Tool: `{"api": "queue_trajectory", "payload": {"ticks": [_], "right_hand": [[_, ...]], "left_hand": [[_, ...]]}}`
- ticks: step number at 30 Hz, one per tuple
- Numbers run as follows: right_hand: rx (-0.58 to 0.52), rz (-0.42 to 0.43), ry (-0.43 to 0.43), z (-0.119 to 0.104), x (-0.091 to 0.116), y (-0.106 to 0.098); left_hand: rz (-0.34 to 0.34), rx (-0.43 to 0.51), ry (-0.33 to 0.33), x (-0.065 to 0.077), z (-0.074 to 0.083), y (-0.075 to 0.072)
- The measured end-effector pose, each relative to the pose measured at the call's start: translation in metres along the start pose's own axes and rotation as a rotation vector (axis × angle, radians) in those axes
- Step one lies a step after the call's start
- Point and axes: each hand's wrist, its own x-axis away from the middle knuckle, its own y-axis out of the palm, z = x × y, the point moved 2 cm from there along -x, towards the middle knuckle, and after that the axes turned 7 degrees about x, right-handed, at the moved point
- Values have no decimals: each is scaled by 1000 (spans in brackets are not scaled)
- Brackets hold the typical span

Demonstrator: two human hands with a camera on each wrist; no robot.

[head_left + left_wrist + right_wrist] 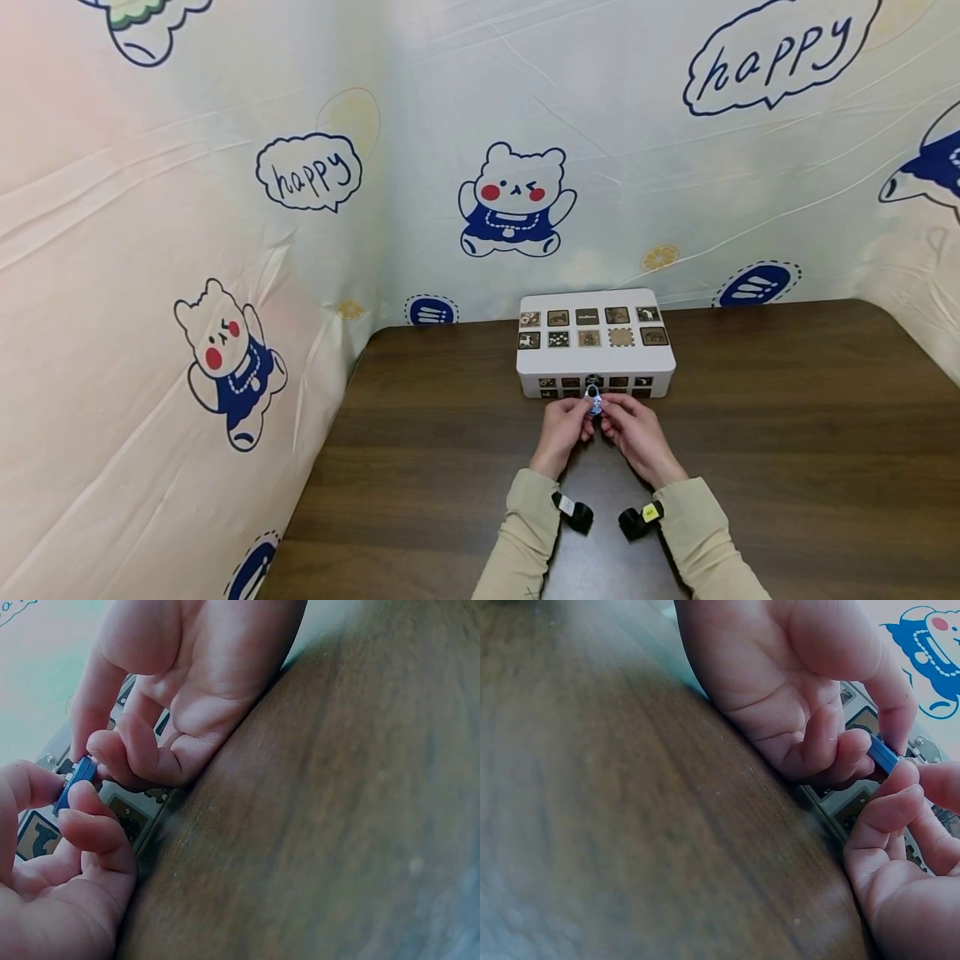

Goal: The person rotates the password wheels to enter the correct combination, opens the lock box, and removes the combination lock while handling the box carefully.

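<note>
A small blue padlock (594, 406) with a silvery shackle is held at the front of a white tin box (596, 361). My left hand (561, 429) pinches it from the left between thumb and curled fingers. From the other side my right hand (633, 432) pinches it too. In the left wrist view the narrow blue body of the padlock (78, 780) sits between both hands' fingertips. Its shackle overlaps the box's clasp in the head view. Fingers cover much of the padlock (884, 754) in the right wrist view.
The box bears rows of small square pictures on its lid and front. It stands at the back of a dark wooden table (435, 450), close to a pale curtain (420, 167) printed with bears. A black wrist camera (576, 515) is strapped to each sleeve.
</note>
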Motion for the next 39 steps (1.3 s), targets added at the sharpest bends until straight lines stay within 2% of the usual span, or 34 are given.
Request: {"api": "queue_trajectory", "payload": {"ticks": [28,39], "right_hand": [[-6,4,15,-2,1,1],[-13,28,44,-4,2,2]], "left_hand": [[23,59,-8,-1,-3,-2],[27,92,10,1,-2,-2]]}}
